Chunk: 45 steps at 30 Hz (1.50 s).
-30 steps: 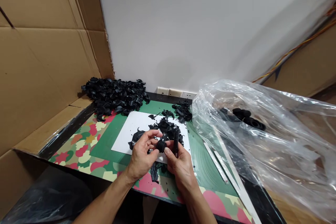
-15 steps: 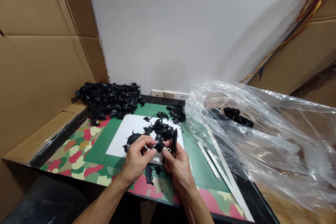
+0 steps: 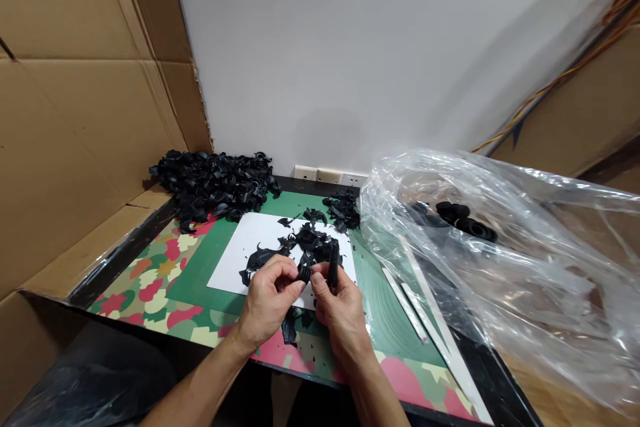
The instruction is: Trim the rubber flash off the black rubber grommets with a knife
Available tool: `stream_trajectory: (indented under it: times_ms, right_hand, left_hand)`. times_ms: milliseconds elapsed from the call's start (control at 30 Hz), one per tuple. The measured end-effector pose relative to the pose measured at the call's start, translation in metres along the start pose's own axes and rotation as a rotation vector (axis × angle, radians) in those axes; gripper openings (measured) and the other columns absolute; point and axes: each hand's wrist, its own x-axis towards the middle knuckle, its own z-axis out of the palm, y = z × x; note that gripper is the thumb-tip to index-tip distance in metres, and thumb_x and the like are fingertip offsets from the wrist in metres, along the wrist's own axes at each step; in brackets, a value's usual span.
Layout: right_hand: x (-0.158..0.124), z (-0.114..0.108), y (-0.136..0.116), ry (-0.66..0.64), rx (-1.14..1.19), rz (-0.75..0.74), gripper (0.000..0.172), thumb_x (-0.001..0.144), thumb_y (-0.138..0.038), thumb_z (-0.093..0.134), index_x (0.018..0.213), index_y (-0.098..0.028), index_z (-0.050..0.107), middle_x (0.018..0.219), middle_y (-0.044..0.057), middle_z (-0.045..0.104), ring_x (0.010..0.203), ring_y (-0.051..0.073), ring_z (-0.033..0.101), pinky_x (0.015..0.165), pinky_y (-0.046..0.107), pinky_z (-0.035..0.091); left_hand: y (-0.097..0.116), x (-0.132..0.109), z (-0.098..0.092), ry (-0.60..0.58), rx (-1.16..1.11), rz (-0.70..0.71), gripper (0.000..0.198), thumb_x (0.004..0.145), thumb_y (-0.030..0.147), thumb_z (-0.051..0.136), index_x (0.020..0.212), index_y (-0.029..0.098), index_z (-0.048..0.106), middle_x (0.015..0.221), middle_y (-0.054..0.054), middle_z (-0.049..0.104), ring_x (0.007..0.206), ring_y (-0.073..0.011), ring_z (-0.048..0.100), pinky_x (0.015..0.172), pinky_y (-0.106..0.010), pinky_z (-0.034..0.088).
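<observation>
A small ribbed black rubber part [image 3: 304, 273] is pinched between the thumb and fingers of my left hand [image 3: 270, 293]. Close beside it on the right, my right hand [image 3: 340, 303] is closed around a dark pen-like tool [image 3: 333, 263] that points upward; its thumb and index fingertip are near the part. Both hands are above a white sheet [image 3: 227, 270] on a green mat [image 3: 193, 280]. Black scraps [image 3: 307, 237] lie on the sheet behind my hands, and more scraps [image 3: 289, 328] lie in front of it.
A large heap of black scraps [image 3: 215, 180] stands at the back left beside cardboard [image 3: 75, 147]. A smaller pile [image 3: 345, 210] is at the back. On the right, a clear plastic bag [image 3: 525, 273] holds black parts [image 3: 475, 229]; white strips [image 3: 405, 303] lie near it.
The view has shifted slightly. The ribbed part now sits in my left fingertips, and my right thumb and finger have come away from it. The tool stays in my right hand.
</observation>
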Motion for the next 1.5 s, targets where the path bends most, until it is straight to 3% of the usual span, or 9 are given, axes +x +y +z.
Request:
stream_trajectory:
  times_ms: [167, 333, 633, 767, 867, 933, 1000, 1133, 1500]
  right_hand:
    - [0.005, -0.006, -0.006, 0.039, -0.224, -0.073, 0.024, 0.069, -0.041, 0.068, 0.076, -0.018, 0.064, 0.057, -0.002, 0.056, 0.046, 0.013, 0.047, 0.045, 0.025, 0.037]
    - [0.008, -0.031, -0.025, 0.344, -0.598, -0.287, 0.014, 0.069, -0.027, 0.05, 0.068, -0.02, 0.063, 0.061, 0.003, 0.064, 0.054, 0.019, 0.054, 0.055, 0.03, 0.042]
    - [-0.004, -0.024, -0.025, 0.117, -0.44, -0.157, 0.03, 0.081, -0.046, 0.054, 0.079, -0.018, 0.064, 0.051, -0.002, 0.054, 0.046, 0.016, 0.05, 0.045, 0.027, 0.039]
    - [-0.001, -0.017, -0.021, 0.042, -0.359, -0.207, 0.022, 0.079, -0.039, 0.06, 0.085, -0.019, 0.066, 0.067, 0.002, 0.063, 0.059, 0.018, 0.057, 0.055, 0.027, 0.045]
    - [0.008, -0.02, -0.029, -0.049, -0.424, -0.282, 0.01, 0.077, -0.027, 0.061, 0.08, -0.021, 0.068, 0.072, 0.003, 0.066, 0.067, 0.019, 0.059, 0.063, 0.029, 0.046]
    - [0.015, -0.026, -0.038, 0.139, -0.504, -0.321, 0.015, 0.079, -0.028, 0.057, 0.072, -0.021, 0.068, 0.07, 0.005, 0.065, 0.068, 0.021, 0.058, 0.065, 0.032, 0.045]
    - [0.02, -0.032, -0.045, 0.247, -0.464, -0.324, 0.02, 0.082, -0.033, 0.056, 0.076, -0.021, 0.07, 0.074, 0.006, 0.068, 0.071, 0.023, 0.06, 0.067, 0.033, 0.047]
    - [0.017, -0.031, -0.043, -0.027, -0.196, -0.203, 0.033, 0.08, -0.046, 0.062, 0.097, -0.019, 0.072, 0.086, 0.007, 0.071, 0.076, 0.023, 0.064, 0.067, 0.031, 0.05]
    - [0.003, -0.03, -0.022, -0.061, 0.012, 0.072, 0.042, 0.069, -0.055, 0.073, 0.084, -0.015, 0.071, 0.045, -0.008, 0.036, 0.038, 0.006, 0.022, 0.036, 0.02, 0.015]
  left_hand:
    - [-0.004, -0.003, 0.003, 0.018, -0.026, 0.024, 0.007, 0.072, 0.016, 0.064, 0.066, 0.017, 0.06, 0.081, -0.005, 0.061, 0.076, -0.0167, 0.058, 0.065, -0.026, 0.046]
    - [-0.009, -0.002, -0.001, 0.039, -0.045, 0.035, 0.009, 0.072, 0.015, 0.065, 0.066, 0.017, 0.059, 0.081, -0.005, 0.06, 0.076, -0.0167, 0.057, 0.063, -0.026, 0.045]
    - [-0.012, -0.001, 0.0, 0.054, -0.059, 0.018, 0.009, 0.071, 0.018, 0.066, 0.065, 0.017, 0.059, 0.079, -0.005, 0.06, 0.075, -0.0166, 0.056, 0.063, -0.026, 0.045]
    - [-0.003, 0.0, 0.003, 0.031, -0.066, -0.022, 0.009, 0.069, 0.02, 0.067, 0.064, 0.017, 0.061, 0.079, -0.005, 0.061, 0.078, -0.018, 0.057, 0.067, -0.027, 0.046]
    - [0.01, 0.002, 0.002, -0.081, -0.165, -0.114, 0.011, 0.066, 0.024, 0.073, 0.063, 0.017, 0.065, 0.076, -0.005, 0.062, 0.075, -0.019, 0.058, 0.068, -0.028, 0.047]
    - [0.015, 0.007, -0.001, -0.184, -0.279, -0.25, 0.02, 0.065, 0.034, 0.076, 0.064, 0.015, 0.069, 0.071, -0.004, 0.061, 0.058, -0.014, 0.052, 0.052, -0.025, 0.042]
    - [0.018, 0.014, -0.002, -0.134, -0.417, -0.399, 0.028, 0.064, 0.04, 0.079, 0.074, 0.014, 0.071, 0.066, -0.003, 0.061, 0.053, -0.0124, 0.049, 0.047, -0.023, 0.039]
    - [0.024, 0.025, 0.008, -0.093, -0.698, -0.61, 0.035, 0.056, 0.041, 0.085, 0.069, 0.014, 0.067, 0.051, 0.001, 0.055, 0.046, -0.0099, 0.047, 0.043, -0.019, 0.037]
    - [0.017, 0.017, 0.026, -0.13, -0.96, -0.764, 0.013, 0.072, 0.019, 0.072, 0.07, 0.009, 0.063, 0.058, -0.005, 0.061, 0.041, -0.0071, 0.046, 0.038, -0.018, 0.032]
